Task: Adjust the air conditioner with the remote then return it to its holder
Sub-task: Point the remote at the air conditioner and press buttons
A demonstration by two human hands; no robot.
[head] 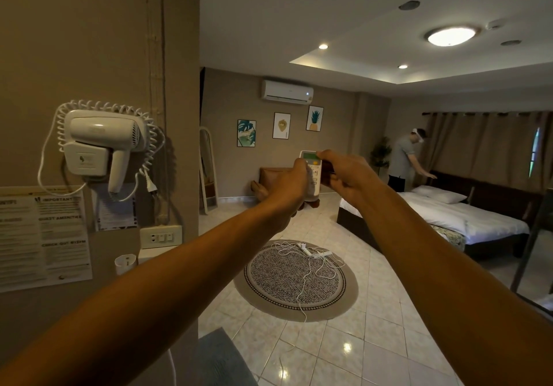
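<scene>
A white remote (311,166) with a small green screen stands upright at arm's length, held in both hands. My left hand (284,189) wraps its left side and lower body. My right hand (348,174) grips its right edge, with a fingertip at the top beside the screen. The white air conditioner (288,91) hangs high on the far wall, straight beyond the remote. A small white holder (125,263) is fixed low on the near wall at the left, just under my left forearm.
A wall-mounted hair dryer (101,143) with a coiled cord, printed notices (45,236) and a socket plate (161,236) cover the near left wall. A round rug (294,281) with a tangled white cable lies on the tiled floor. Another person (404,161) bends over the bed (466,221) at right.
</scene>
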